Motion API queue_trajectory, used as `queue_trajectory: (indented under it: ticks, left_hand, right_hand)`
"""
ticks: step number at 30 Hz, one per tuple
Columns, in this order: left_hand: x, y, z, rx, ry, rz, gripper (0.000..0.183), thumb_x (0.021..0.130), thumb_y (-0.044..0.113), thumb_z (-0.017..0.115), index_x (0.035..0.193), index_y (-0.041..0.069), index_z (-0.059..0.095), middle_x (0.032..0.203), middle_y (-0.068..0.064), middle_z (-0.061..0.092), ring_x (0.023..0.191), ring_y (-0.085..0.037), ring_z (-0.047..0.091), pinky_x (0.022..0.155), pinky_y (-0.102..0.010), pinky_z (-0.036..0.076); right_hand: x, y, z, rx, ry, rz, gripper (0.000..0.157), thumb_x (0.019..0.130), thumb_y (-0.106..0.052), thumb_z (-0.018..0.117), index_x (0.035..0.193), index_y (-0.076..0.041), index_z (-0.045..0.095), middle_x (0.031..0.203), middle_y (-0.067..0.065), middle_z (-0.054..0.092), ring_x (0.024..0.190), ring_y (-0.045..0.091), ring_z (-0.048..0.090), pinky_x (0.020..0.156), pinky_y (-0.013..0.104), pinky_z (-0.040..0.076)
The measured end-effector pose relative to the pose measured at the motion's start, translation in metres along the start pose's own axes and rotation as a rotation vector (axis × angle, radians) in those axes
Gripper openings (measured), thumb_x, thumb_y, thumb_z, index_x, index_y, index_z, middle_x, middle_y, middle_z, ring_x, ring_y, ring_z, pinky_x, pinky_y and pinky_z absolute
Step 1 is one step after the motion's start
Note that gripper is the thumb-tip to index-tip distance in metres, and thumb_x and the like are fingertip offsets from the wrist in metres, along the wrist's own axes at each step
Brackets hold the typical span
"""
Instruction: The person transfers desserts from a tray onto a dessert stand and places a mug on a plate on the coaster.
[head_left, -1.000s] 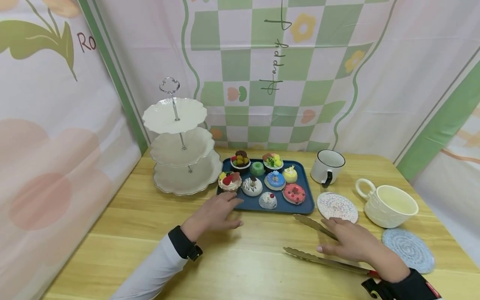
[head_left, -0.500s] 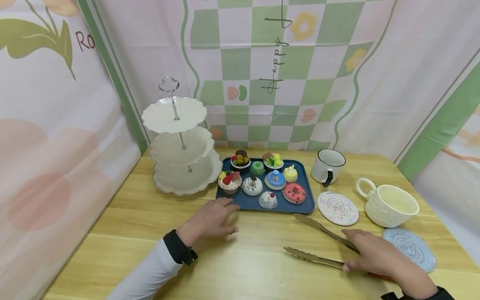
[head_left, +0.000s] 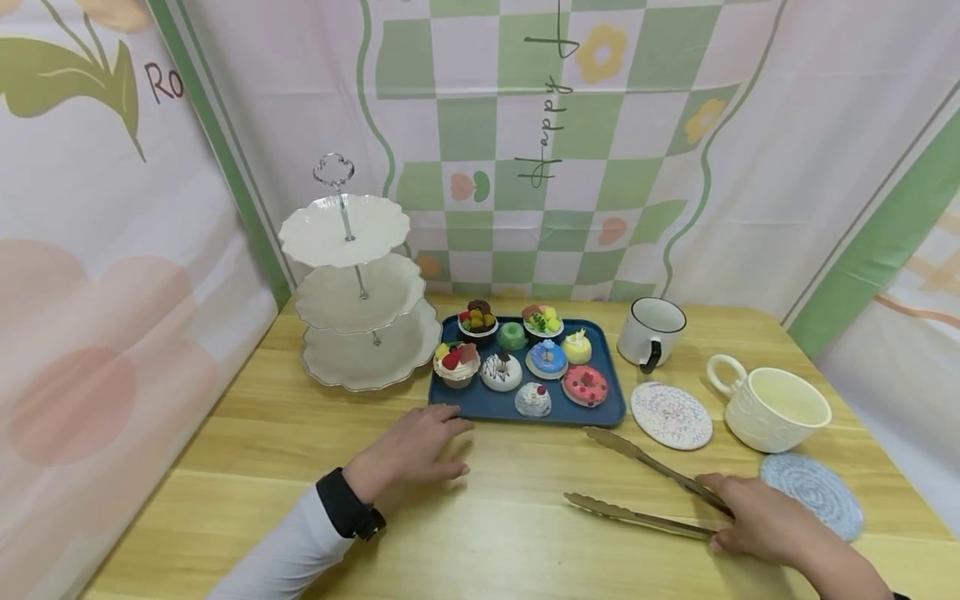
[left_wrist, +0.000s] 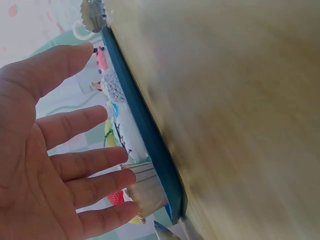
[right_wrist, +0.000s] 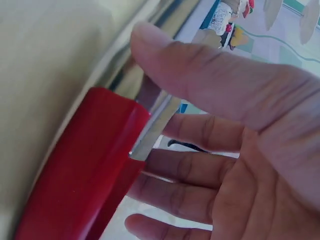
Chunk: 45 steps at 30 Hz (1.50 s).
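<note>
My left hand (head_left: 411, 446) hovers low at the front left edge of a blue tray (head_left: 487, 407); its fingers are spread and hold nothing. In the left wrist view the palm faces the tray's side. On the tray sit several small cakes, among them a strawberry-topped cupcake (head_left: 456, 367), a white donut (head_left: 501, 372) and a pink donut (head_left: 586, 386). My right hand (head_left: 768, 521) is at the metal tongs (head_left: 641, 518), whose arms lie spread on the table. Its thumb and loosely extended fingers lie along the two arms, just ahead of the red handle (right_wrist: 85, 160).
A three-tier white cake stand (head_left: 365, 358) stands left of the tray. At the right are a black-rimmed white mug (head_left: 647, 329), a speckled coaster (head_left: 671, 417), a cream cup (head_left: 772, 417) and a blue-grey coaster (head_left: 813, 492). Patterned curtains (head_left: 525, 125) hang behind the wooden table.
My right hand has slid right and toward me along the tongs, nearer their handle end. The left hand has drawn slightly back from the tray. The tray and cakes stay put.
</note>
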<state>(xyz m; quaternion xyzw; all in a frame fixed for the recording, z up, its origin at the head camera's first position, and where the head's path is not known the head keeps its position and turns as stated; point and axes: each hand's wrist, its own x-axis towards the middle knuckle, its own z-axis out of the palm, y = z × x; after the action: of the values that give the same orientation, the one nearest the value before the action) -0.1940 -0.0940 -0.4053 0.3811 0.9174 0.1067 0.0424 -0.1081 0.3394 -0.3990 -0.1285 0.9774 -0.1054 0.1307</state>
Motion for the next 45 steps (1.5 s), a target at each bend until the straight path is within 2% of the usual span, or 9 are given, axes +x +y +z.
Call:
queue_trajectory:
  ticks: [5, 10, 13, 24, 32, 36, 41, 45]
  left_hand:
    - [-0.004, -0.001, 0.001, -0.001, 0.014, 0.008, 0.053, 0.084, 0.043, 0.065, 0.126, 0.010, 0.058, 0.129, -0.015, 0.051, 0.118, -0.029, 0.048, 0.093, -0.046, 0.043]
    - [-0.007, -0.003, 0.001, -0.010, 0.014, -0.002, 0.054, 0.084, 0.042, 0.066, 0.126, 0.010, 0.058, 0.130, -0.016, 0.050, 0.118, -0.030, 0.047, 0.094, -0.047, 0.042]
    - [-0.008, -0.003, 0.001, -0.025, 0.012, -0.002, 0.053, 0.084, 0.043, 0.066, 0.126, 0.011, 0.058, 0.130, -0.016, 0.050, 0.119, -0.030, 0.047, 0.094, -0.047, 0.042]
    - [-0.012, -0.003, -0.001, -0.019, 0.004, -0.022, 0.055, 0.084, 0.043, 0.065, 0.127, 0.010, 0.056, 0.131, -0.017, 0.049, 0.119, -0.030, 0.046, 0.094, -0.048, 0.042]
    - [-0.016, -0.008, 0.001, -0.021, 0.019, -0.023, 0.055, 0.084, 0.043, 0.065, 0.127, 0.010, 0.057, 0.131, -0.018, 0.049, 0.119, -0.031, 0.046, 0.094, -0.049, 0.041]
    - [-0.016, -0.008, 0.003, -0.029, 0.028, -0.016, 0.054, 0.083, 0.042, 0.066, 0.126, 0.010, 0.057, 0.130, -0.018, 0.050, 0.119, -0.031, 0.047, 0.094, -0.048, 0.041]
    - [-0.016, -0.007, 0.002, -0.046, 0.065, 0.010, 0.052, 0.084, 0.039, 0.066, 0.125, 0.008, 0.058, 0.128, -0.019, 0.051, 0.116, -0.031, 0.050, 0.093, -0.046, 0.043]
    - [-0.015, -0.006, -0.002, -0.080, 0.111, 0.038, 0.051, 0.085, 0.038, 0.066, 0.124, 0.008, 0.058, 0.126, -0.018, 0.053, 0.113, -0.029, 0.052, 0.092, -0.043, 0.045]
  right_hand:
    - [-0.001, 0.000, 0.004, 0.001, -0.024, 0.026, 0.064, 0.057, -0.016, 0.086, 0.112, 0.000, 0.057, 0.088, 0.004, 0.061, 0.077, 0.021, 0.056, 0.063, 0.043, 0.049]
    - [0.000, 0.003, 0.007, -0.014, -0.012, 0.012, 0.048, 0.058, -0.008, 0.084, 0.099, 0.000, 0.059, 0.080, 0.001, 0.056, 0.071, 0.018, 0.051, 0.059, 0.039, 0.046]
    - [-0.002, 0.005, 0.008, -0.034, 0.016, -0.008, 0.045, 0.057, -0.009, 0.083, 0.094, -0.001, 0.059, 0.076, 0.000, 0.053, 0.069, 0.016, 0.049, 0.057, 0.037, 0.044]
    - [-0.009, 0.011, 0.013, -0.034, 0.059, -0.059, 0.046, 0.064, -0.016, 0.083, 0.099, -0.004, 0.057, 0.076, -0.003, 0.048, 0.067, 0.011, 0.044, 0.054, 0.031, 0.041]
    - [-0.012, 0.015, 0.014, 0.021, 0.083, -0.170, 0.041, 0.070, -0.017, 0.080, 0.099, -0.003, 0.054, 0.075, -0.004, 0.043, 0.065, 0.006, 0.038, 0.051, 0.026, 0.034]
    - [-0.014, 0.016, 0.015, 0.043, 0.095, -0.199, 0.040, 0.072, -0.016, 0.078, 0.099, -0.002, 0.053, 0.075, -0.005, 0.042, 0.064, 0.004, 0.037, 0.051, 0.025, 0.033]
    - [-0.015, 0.016, 0.014, 0.061, 0.105, -0.215, 0.038, 0.074, -0.014, 0.077, 0.100, 0.000, 0.052, 0.075, -0.007, 0.043, 0.064, 0.003, 0.036, 0.050, 0.025, 0.033]
    - [-0.018, 0.014, 0.014, 0.073, 0.167, -0.246, 0.039, 0.074, -0.011, 0.076, 0.101, 0.003, 0.052, 0.074, -0.009, 0.043, 0.062, 0.000, 0.037, 0.048, 0.024, 0.033]
